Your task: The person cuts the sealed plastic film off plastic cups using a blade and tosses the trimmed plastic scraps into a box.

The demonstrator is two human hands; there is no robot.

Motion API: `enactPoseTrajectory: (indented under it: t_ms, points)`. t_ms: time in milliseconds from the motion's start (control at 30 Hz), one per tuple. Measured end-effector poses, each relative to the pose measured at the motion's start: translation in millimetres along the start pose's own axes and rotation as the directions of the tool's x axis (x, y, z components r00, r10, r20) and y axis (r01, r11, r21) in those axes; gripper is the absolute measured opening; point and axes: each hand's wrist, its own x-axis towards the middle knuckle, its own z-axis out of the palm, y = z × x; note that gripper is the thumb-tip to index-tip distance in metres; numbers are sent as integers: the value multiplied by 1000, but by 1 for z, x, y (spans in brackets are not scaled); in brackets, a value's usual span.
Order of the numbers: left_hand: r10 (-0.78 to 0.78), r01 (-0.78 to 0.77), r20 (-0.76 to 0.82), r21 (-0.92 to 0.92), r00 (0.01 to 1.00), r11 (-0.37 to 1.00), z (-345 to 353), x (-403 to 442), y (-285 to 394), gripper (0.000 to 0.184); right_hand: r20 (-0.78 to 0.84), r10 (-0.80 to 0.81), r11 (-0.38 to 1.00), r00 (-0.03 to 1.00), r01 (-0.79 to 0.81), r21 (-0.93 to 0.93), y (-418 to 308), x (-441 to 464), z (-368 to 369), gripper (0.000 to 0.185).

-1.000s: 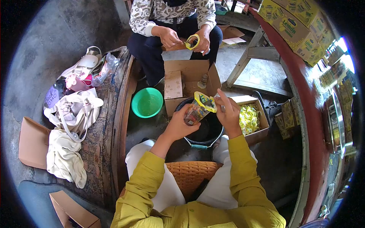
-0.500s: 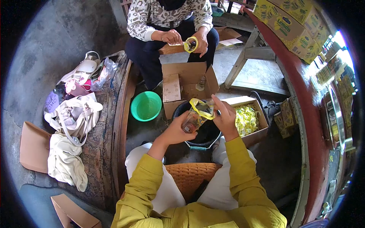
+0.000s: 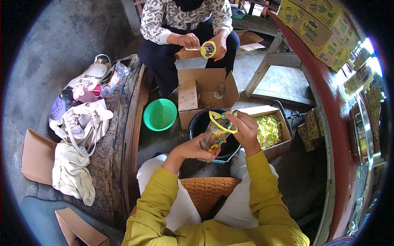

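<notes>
A clear plastic jar [image 3: 211, 138] with a printed label and a yellow rim is tilted, its mouth up and to the right. My left hand [image 3: 191, 148] wraps round its lower part. At the upper edge of the mouth, the fingers of my right hand [image 3: 247, 128] are pinched together; what they hold is too small to make out. Below the jar stands a black bucket [image 3: 197, 125] with a pale blue grip on its handle. Beside my right hand is a carton [image 3: 274, 152] of small yellow-green wrapped packets [image 3: 269, 131].
Opposite sits a person [image 3: 186, 24] holding another yellow-rimmed container [image 3: 208, 49]. An open cardboard box [image 3: 202, 74] with a glass bottle [image 3: 219, 91] inside and a green basin [image 3: 160, 115] stand between us. Bags [image 3: 82, 119] lie left; lemon cartons [image 3: 312, 30] are stacked right.
The jar has turned in my left hand, bringing more of its printed label into view. My right hand has shifted slightly downward, staying at the rim. The whole view has shifted a little.
</notes>
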Motion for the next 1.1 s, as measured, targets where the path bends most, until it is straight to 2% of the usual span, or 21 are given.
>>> enactPoseTrajectory:
  t_ms: [133,233,333,433,467,567,667,767,867,967,1067,1100]
  points:
    - [54,-41,148,-88,988,995,-2,0,-9,57,0,24,999,1000,-24,22,-3,-1,1,32]
    - [63,1,264,-234,962,972,-8,1,-12,65,-28,3,999,1000,-2,38,-5,3,1,34]
    - [73,-75,-16,-188,997,979,4,4,-10,72,-42,43,999,998,-43,0,2,1,0,31]
    - [190,-211,-183,-105,965,972,2,7,-2,63,-30,54,997,998,-56,-60,10,-1,1,30]
    - [173,-191,-172,-91,970,977,0,5,2,63,7,94,994,996,-93,-49,14,-4,2,31]
    - [307,-260,-183,243,934,935,-11,11,-12,63,6,38,998,999,-37,-60,18,-6,4,30]
    - [138,-103,-233,157,963,982,-16,5,-7,66,10,7,996,1000,-6,-91,17,-4,2,28]
    - [153,-112,-295,153,943,982,-13,4,-6,69,29,-10,997,1000,12,-83,16,-5,5,27]
    - [271,-167,-378,284,885,944,-8,12,-14,70,45,3,995,999,1,-98,14,-5,6,27]
    - [316,-137,-434,395,844,908,-1,15,-15,70,69,40,996,997,-35,-77,13,-6,6,28]
    - [195,-94,-425,246,884,965,1,9,-7,51,35,20,997,999,-18,-71,10,-3,5,28]
    - [181,-95,-399,227,899,969,0,8,-8,51,33,20,997,999,-18,-70,10,-3,5,28]
